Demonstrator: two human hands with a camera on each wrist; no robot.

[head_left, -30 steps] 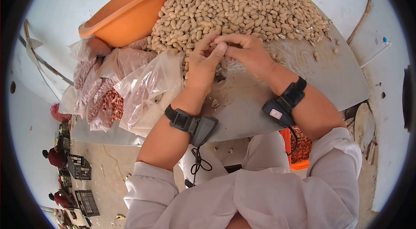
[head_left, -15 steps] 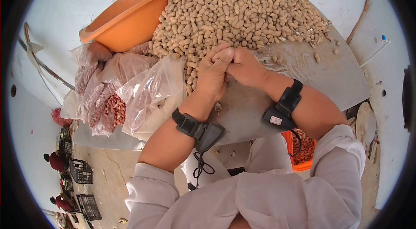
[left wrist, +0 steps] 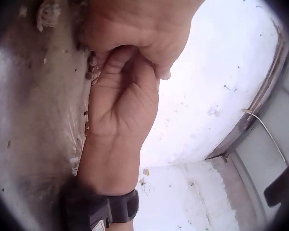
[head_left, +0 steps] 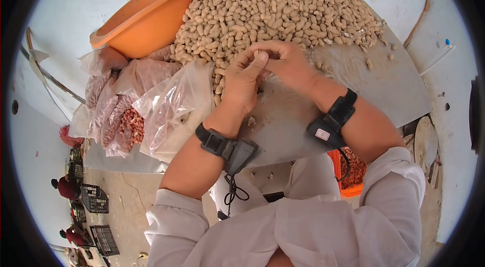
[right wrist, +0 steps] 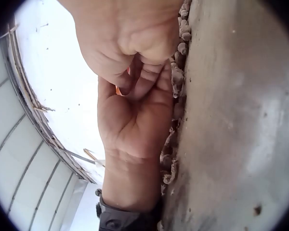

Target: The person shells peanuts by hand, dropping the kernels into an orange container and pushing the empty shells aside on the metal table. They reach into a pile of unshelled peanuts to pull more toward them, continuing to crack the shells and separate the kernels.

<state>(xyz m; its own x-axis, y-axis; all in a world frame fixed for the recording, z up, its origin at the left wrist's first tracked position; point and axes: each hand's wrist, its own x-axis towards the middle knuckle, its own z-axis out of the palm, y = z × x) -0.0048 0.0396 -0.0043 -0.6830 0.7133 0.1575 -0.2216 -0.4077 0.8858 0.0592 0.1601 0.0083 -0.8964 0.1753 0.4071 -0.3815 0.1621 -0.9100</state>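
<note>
**Peanut [head_left: 261, 55] pinched between two hands**

One small pale peanut sits between the tips of both hands. It is up off the grey table [head_left: 384, 90], right at the near edge of the big peanut pile [head_left: 278, 4]. Most of it is hidden by fingers, so I cannot tell if its shell is whole or cracked.

The left hand [head_left: 241, 83] has its fingers curled in. Its thumb and first finger pinch the peanut from the left. The right hand [head_left: 289, 65] has curled fingers too, and it pinches the same peanut from the other side. The two hands touch each other at the fingertips. From the wrist cameras the hands look bunched close together, just beside the table, and the peanut is hidden there.

Each wrist has a black band with a little camera on it. The arms come out of white sleeves [head_left: 303, 226].

Under the hands, bits of shell [head_left: 251, 121] lie on the table. To the left of the left hand are clear bags [head_left: 166, 105], and some hold red nuts. Behind the bags an orange bowl [head_left: 146, 14] leans on its side against the pile. Below the table edge, by the right arm, an orange box [head_left: 351, 178] holds more red nuts.
</note>
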